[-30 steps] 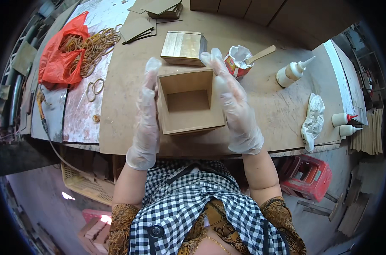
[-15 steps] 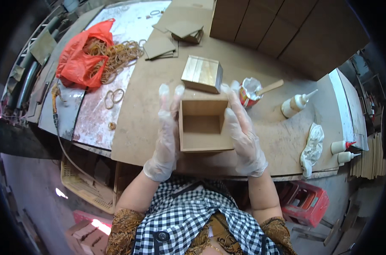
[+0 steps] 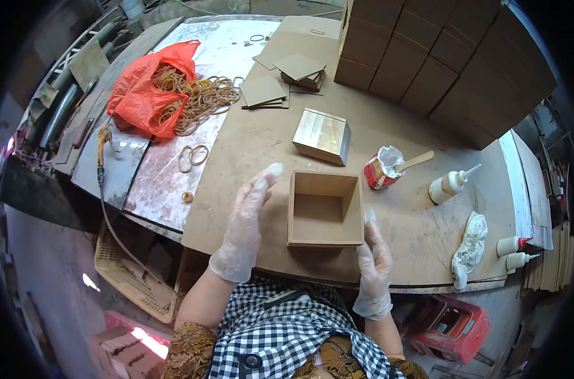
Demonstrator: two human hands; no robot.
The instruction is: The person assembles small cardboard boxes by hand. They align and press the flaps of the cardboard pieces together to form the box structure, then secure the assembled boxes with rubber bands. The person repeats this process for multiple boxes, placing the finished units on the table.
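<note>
An open square box of brown board (image 3: 325, 235) stands near the table's front edge, its hollow facing up. Left of it, my left hand (image 3: 246, 218), in a thin clear glove, is raised with fingers stretched out and holds nothing. At the box's near right corner is my right hand (image 3: 375, 268), gloved alike, fingers extended; whether a fingertip touches the box I cannot tell. Just beyond the box lies a stack of light wooden panels (image 3: 320, 135). To the right of that stands a red tub (image 3: 379, 172) of white paste with a wooden stick (image 3: 416, 160) in it.
A red plastic bag (image 3: 132, 101) spills rubber bands (image 3: 205, 101) at the left. Board squares (image 3: 262, 91) lie farther back, before a wall of stacked brown boxes (image 3: 413, 69). Glue bottles (image 3: 448, 187) and a crumpled white cloth (image 3: 470, 249) are at the right. A red stool (image 3: 451, 328) stands below.
Both hands have come away from the box's sides: the left outward to the left, the right back toward me. The whole view has shifted, so everything on the table appears lower and farther right.
</note>
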